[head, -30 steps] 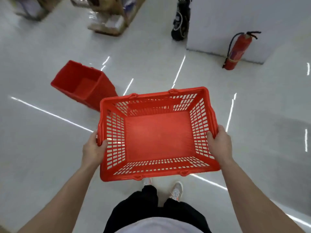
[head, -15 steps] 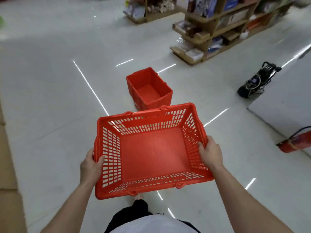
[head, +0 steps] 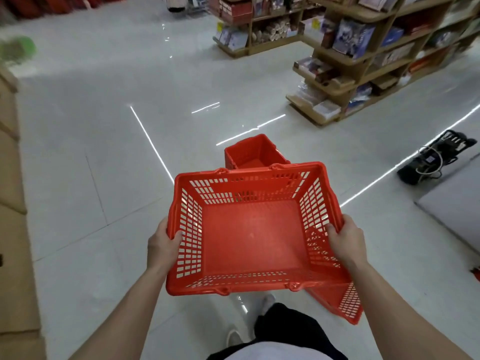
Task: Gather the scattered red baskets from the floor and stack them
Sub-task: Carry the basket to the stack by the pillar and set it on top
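Note:
I hold a red slotted basket [head: 254, 237] level in front of me at waist height. My left hand [head: 163, 245] grips its left rim and my right hand [head: 345, 240] grips its right rim. A second red basket [head: 255, 152] stands upright on the floor straight ahead, its near part hidden behind the held basket's far rim. Part of another red slotted basket wall [head: 345, 302] shows below the held basket's right front corner; I cannot tell whether it rests on the floor.
Wooden shelves [head: 363, 74] full of goods line the right and back. A black wheeled machine [head: 436, 159] lies on the floor at right, beside a white block [head: 454, 211]. Cardboard boxes [head: 13, 229] run along the left edge. Glossy white floor [head: 104, 152] spreads ahead on the left.
My view has swung left. The floor basket has gone from my left to straight ahead and closer. Both hands keep their grip on the held basket.

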A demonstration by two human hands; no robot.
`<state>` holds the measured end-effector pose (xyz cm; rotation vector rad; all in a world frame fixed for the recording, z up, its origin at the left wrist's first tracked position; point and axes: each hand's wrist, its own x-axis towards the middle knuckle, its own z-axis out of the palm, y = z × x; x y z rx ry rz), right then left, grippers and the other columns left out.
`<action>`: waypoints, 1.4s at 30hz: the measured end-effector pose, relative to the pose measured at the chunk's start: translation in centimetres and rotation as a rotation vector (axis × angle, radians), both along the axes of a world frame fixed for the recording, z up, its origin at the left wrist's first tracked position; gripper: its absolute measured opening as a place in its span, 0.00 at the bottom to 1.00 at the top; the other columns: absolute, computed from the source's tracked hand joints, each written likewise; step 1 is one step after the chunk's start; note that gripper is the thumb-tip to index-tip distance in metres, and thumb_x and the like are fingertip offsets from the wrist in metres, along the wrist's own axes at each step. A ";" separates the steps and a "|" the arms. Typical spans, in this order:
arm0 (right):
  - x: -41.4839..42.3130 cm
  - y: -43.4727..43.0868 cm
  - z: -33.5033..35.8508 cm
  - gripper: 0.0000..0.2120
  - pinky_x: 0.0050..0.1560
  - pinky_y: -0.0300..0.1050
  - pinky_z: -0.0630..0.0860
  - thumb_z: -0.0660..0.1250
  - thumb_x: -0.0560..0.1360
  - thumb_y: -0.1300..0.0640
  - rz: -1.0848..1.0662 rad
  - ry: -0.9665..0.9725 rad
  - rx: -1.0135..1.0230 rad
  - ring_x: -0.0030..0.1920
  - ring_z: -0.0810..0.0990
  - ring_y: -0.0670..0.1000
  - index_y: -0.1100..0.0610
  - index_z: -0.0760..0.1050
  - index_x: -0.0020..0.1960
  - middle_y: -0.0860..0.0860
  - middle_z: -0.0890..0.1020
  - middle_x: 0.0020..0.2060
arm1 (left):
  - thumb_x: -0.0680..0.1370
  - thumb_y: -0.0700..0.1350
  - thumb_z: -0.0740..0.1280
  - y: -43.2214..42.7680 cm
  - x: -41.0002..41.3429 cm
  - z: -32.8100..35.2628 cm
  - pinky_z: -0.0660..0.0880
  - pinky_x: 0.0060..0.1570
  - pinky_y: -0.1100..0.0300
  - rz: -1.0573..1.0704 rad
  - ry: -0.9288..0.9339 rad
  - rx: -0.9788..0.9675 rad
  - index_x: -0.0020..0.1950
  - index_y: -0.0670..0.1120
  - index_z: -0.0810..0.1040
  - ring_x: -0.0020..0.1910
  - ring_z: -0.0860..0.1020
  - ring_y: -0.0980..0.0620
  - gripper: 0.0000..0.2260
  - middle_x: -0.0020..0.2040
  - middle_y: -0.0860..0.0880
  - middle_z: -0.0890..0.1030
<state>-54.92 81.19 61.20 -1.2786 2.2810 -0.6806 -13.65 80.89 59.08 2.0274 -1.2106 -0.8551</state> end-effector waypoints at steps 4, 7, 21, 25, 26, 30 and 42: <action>-0.3 -6.0 -1.1 0.15 0.50 0.50 0.74 0.65 0.79 0.55 -0.041 -0.033 0.005 0.52 0.82 0.63 0.61 0.74 0.62 0.60 0.83 0.52 | 0.80 0.53 0.65 -7.8 0.0 -0.6 0.80 0.41 0.56 -0.054 -0.015 0.003 0.70 0.54 0.71 0.40 0.81 0.56 0.18 0.53 0.55 0.80; -0.7 -11.5 -2.8 0.14 0.51 0.51 0.75 0.66 0.78 0.56 -0.079 -0.059 0.011 0.52 0.82 0.64 0.60 0.75 0.61 0.61 0.84 0.51 | 0.80 0.53 0.65 -14.7 -0.2 -1.6 0.79 0.39 0.59 -0.095 -0.037 0.010 0.70 0.54 0.71 0.39 0.81 0.56 0.18 0.53 0.55 0.81; -2.6 -35.8 -7.2 0.13 0.51 0.52 0.76 0.65 0.78 0.55 -0.299 -0.238 0.101 0.51 0.81 0.63 0.59 0.75 0.60 0.59 0.83 0.50 | 0.80 0.52 0.67 -47.1 -4.0 -1.5 0.80 0.46 0.51 -0.273 -0.165 0.117 0.71 0.52 0.70 0.42 0.80 0.55 0.20 0.58 0.50 0.81; -2.9 -38.8 -9.3 0.14 0.53 0.55 0.77 0.66 0.77 0.54 -0.448 -0.229 0.125 0.52 0.81 0.64 0.59 0.75 0.60 0.61 0.83 0.50 | 0.79 0.54 0.67 -55.8 -6.3 -3.2 0.80 0.44 0.53 -0.430 -0.190 0.158 0.70 0.53 0.70 0.39 0.81 0.57 0.20 0.55 0.52 0.81; -2.7 -39.5 -10.1 0.14 0.53 0.55 0.77 0.66 0.77 0.54 -0.488 -0.227 0.133 0.52 0.81 0.64 0.59 0.75 0.59 0.61 0.83 0.50 | 0.79 0.54 0.67 -58.1 -7.0 -4.0 0.80 0.44 0.53 -0.472 -0.198 0.170 0.70 0.53 0.70 0.40 0.81 0.56 0.20 0.55 0.53 0.81; -1.5 -42.2 -13.9 0.12 0.51 0.56 0.77 0.67 0.77 0.55 -0.664 -0.224 0.153 0.50 0.82 0.65 0.61 0.76 0.57 0.62 0.83 0.49 | 0.80 0.52 0.66 -66.8 -9.9 -8.2 0.79 0.43 0.54 -0.651 -0.232 0.195 0.71 0.52 0.69 0.40 0.81 0.55 0.20 0.53 0.53 0.80; 5.5 -48.8 -25.6 0.12 0.51 0.52 0.73 0.66 0.78 0.59 -1.138 -0.284 0.216 0.51 0.81 0.64 0.60 0.75 0.60 0.61 0.83 0.50 | 0.79 0.54 0.65 -85.0 -15.9 -24.2 0.79 0.50 0.50 -1.088 -0.265 0.254 0.71 0.52 0.67 0.46 0.81 0.52 0.21 0.55 0.54 0.80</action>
